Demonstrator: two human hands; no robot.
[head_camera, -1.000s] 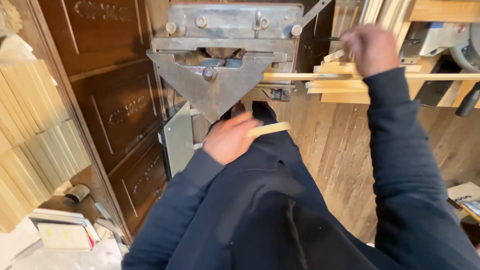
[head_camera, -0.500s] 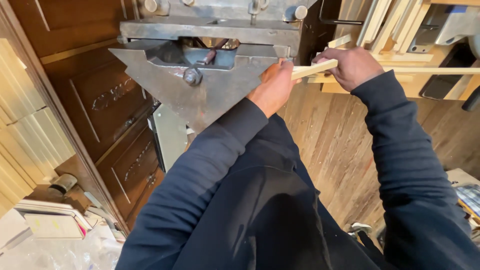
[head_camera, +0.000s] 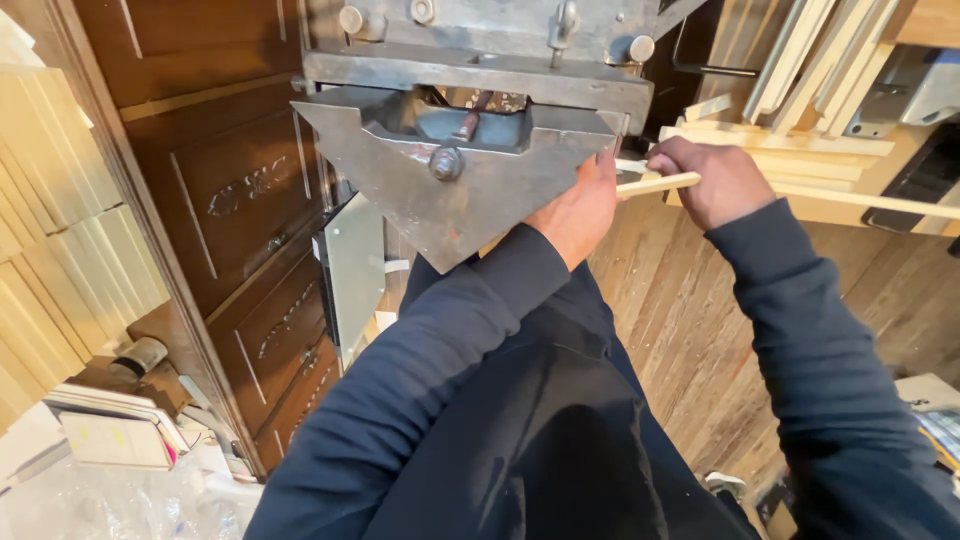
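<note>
Wood strip: pale, thin stick of timber (head_camera: 668, 183) held up at the right edge of the machine, long axis running left-right, tilted slightly up toward the right.
Machine: big grey steel block (head_camera: 455, 175) with a V-shaped plate pointing down and a bolt in the middle, looks like some kind of notching or mitre cutter. It's mounted in front of dark wooden drawers (head_camera: 240, 230).
Left hand: left hand (head_camera: 575, 210) is pressed up against the right slope of the steel plate, fingers curled at the strip's left end. Looks like it's pinching that end, but the fingertips are tucked out of sight so can't swear to it.
Right hand: right hand (head_camera: 712, 182) is closed in a fist around the strip, just right of the left hand, knuckles up.
Key relation: strip sits between the two hands, its left tip right at the machine's edge. So the machine lies to the left of both grips, along the strip's own axis, and the left hand is the nearer one to the steel.
Around: more pale strips stacked on a shelf (head_camera: 800, 165) far right; stacks of cream boards (head_camera: 50, 230) on the left; plank floor (head_camera: 690, 320) below.
</note>
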